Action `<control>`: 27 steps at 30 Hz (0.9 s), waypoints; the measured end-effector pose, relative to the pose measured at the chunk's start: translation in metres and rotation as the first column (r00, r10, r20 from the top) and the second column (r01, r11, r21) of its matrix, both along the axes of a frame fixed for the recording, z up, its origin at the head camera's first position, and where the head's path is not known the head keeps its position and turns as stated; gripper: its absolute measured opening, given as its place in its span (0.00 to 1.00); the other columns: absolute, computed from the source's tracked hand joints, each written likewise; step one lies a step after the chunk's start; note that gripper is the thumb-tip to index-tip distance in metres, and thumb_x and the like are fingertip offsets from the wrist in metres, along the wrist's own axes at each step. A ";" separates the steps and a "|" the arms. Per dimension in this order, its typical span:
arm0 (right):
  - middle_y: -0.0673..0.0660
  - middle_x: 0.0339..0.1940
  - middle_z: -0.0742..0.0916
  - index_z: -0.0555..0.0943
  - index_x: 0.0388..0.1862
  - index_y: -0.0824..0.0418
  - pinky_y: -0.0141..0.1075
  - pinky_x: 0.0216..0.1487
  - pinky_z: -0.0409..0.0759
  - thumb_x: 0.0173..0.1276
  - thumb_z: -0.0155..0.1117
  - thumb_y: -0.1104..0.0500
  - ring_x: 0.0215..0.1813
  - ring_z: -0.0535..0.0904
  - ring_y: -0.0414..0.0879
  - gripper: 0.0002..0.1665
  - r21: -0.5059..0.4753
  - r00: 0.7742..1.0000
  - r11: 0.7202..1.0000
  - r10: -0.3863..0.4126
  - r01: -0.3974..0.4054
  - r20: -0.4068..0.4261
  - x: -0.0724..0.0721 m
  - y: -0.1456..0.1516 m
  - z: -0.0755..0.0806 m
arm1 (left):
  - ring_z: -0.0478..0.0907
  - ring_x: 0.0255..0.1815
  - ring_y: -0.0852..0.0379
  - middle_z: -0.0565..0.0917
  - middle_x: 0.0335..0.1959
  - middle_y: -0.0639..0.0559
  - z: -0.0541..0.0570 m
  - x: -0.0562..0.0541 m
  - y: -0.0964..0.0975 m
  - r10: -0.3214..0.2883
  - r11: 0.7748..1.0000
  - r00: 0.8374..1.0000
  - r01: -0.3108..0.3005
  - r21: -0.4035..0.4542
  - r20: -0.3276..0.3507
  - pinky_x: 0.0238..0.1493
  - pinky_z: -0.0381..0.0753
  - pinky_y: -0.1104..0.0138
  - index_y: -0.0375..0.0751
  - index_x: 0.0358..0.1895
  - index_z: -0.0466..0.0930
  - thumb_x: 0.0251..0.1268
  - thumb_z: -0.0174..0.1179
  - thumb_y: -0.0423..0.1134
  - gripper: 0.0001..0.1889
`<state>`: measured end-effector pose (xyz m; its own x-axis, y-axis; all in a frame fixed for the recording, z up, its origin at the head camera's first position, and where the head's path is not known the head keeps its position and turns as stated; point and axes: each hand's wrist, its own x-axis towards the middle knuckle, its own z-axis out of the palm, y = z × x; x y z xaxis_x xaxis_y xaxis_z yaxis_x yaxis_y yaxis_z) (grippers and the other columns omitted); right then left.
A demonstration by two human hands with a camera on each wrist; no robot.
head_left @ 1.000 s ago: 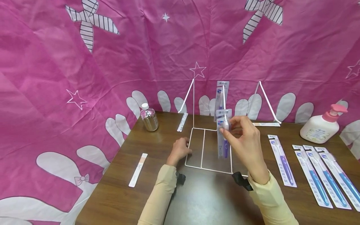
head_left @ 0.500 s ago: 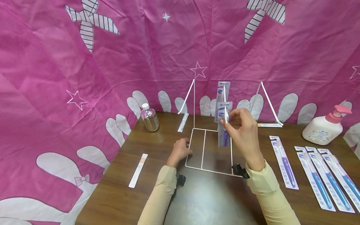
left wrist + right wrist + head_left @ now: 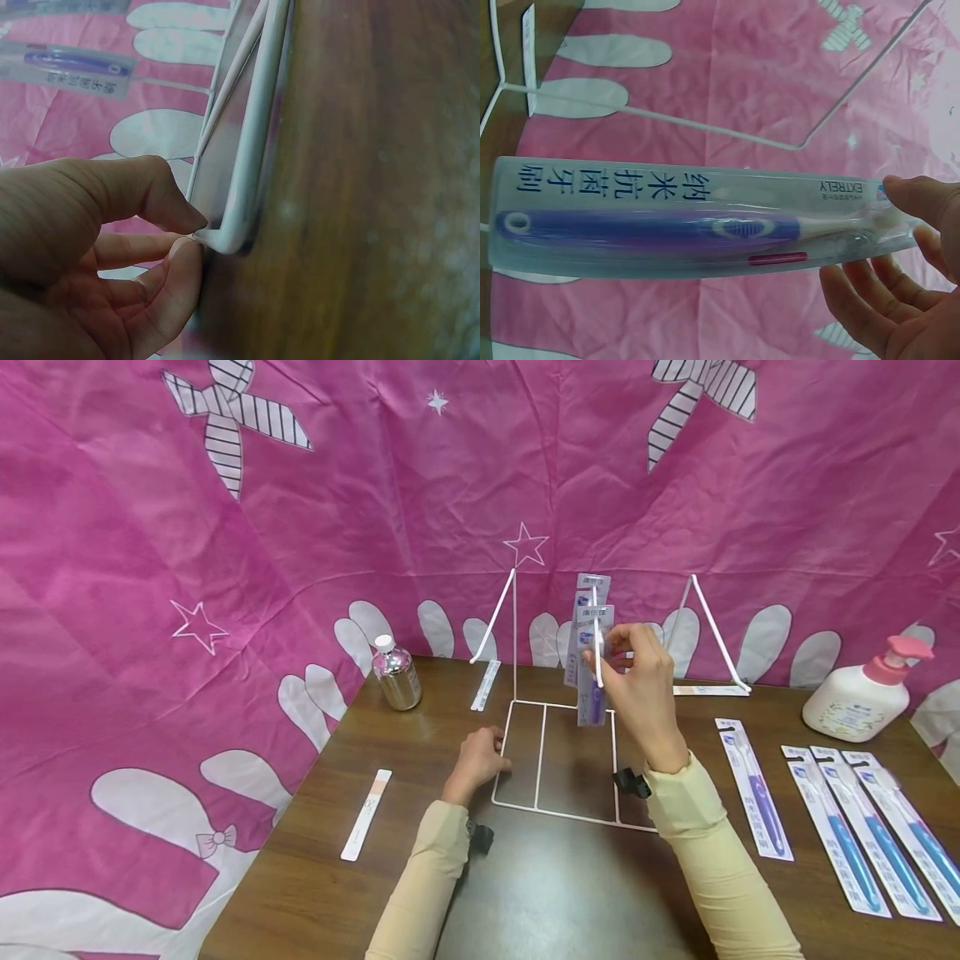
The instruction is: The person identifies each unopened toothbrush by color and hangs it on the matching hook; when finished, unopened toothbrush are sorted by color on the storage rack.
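Note:
My right hand [image 3: 641,685] pinches the upper part of a packaged purple toothbrush [image 3: 592,710] at the rack's middle prong [image 3: 598,664]. The prong's end shows in front of the pack's upper part. In the right wrist view the toothbrush pack [image 3: 645,232] lies lengthwise, thumb on one edge and fingers at the other. Another packaged toothbrush [image 3: 572,652] hangs farther back on that prong. My left hand [image 3: 477,762] holds the left side of the white wire rack [image 3: 555,814]; in the left wrist view, thumb and fingers pinch the rack wire [image 3: 240,217] by a corner.
Right of the rack lie a purple packaged toothbrush [image 3: 752,793] and several blue ones [image 3: 836,835]. A pump bottle [image 3: 855,702] stands behind them. At left are a silver bottle [image 3: 397,677] and a white strip [image 3: 366,817]. Two more prongs [image 3: 492,618] flank the middle one.
My right hand has moved up and back along the middle prong with the toothbrush pack, closer to the one hanging behind. The left hand keeps its place on the rack.

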<state>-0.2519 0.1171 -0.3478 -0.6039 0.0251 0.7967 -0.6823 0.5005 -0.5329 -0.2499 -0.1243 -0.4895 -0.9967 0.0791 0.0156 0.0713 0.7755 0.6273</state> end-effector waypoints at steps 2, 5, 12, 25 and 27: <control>0.65 0.35 0.80 0.76 0.41 0.71 0.21 0.37 0.76 0.56 0.78 0.68 0.36 0.83 0.54 0.20 -0.004 1.000 1.000 -0.003 0.003 0.000 -0.006 -0.001 0.000 | 0.75 0.33 0.50 0.81 0.32 0.49 0.000 0.000 0.000 0.001 1.000 1.000 -0.001 0.002 -0.003 0.40 0.76 0.57 0.33 0.47 0.83 0.42 0.76 0.30 0.23; 0.65 0.35 0.80 0.76 0.40 0.72 0.20 0.38 0.75 0.57 0.78 0.68 0.36 0.81 0.54 0.19 -0.012 1.000 1.000 -0.013 0.013 -0.006 -0.014 -0.001 0.000 | 0.75 0.32 0.50 0.82 0.32 0.49 -0.001 -0.001 0.000 -0.003 1.000 1.000 0.003 0.001 -0.003 0.40 0.76 0.57 0.33 0.48 0.83 0.42 0.76 0.30 0.24; 0.65 0.35 0.81 0.76 0.41 0.72 0.28 0.38 0.80 0.58 0.78 0.66 0.37 0.82 0.54 0.19 -0.004 0.999 0.999 -0.040 0.040 -0.007 -0.031 -0.001 0.001 | 0.75 0.32 0.50 0.80 0.31 0.50 -0.001 -0.001 -0.001 -0.001 1.000 1.000 0.001 -0.004 -0.002 0.39 0.76 0.57 0.33 0.47 0.83 0.43 0.75 0.31 0.23; 0.66 0.35 0.80 0.76 0.41 0.72 0.46 0.39 0.83 0.58 0.77 0.67 0.37 0.82 0.57 0.19 0.012 0.999 0.999 -0.034 0.033 0.010 -0.047 -0.002 0.003 | 0.76 0.33 0.49 0.81 0.32 0.49 0.000 -0.002 0.000 -0.003 1.000 1.000 0.003 -0.015 -0.013 0.39 0.76 0.56 0.34 0.45 0.83 0.43 0.75 0.31 0.21; 0.66 0.35 0.81 0.76 0.41 0.72 0.46 0.38 0.83 0.58 0.77 0.66 0.37 0.82 0.57 0.19 0.010 0.999 0.999 -0.035 0.035 0.011 -0.048 -0.002 0.002 | 0.76 0.33 0.49 0.81 0.31 0.49 -0.001 -0.001 0.000 -0.002 1.000 1.000 0.002 -0.021 -0.012 0.40 0.76 0.56 0.34 0.45 0.83 0.42 0.75 0.31 0.21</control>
<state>-0.2998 0.1155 -0.3455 -0.6117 0.0386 0.7901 -0.6582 0.5292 -0.5354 -0.2514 -0.1242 -0.4910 -0.9963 0.0818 0.0264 0.0809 0.7881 0.6103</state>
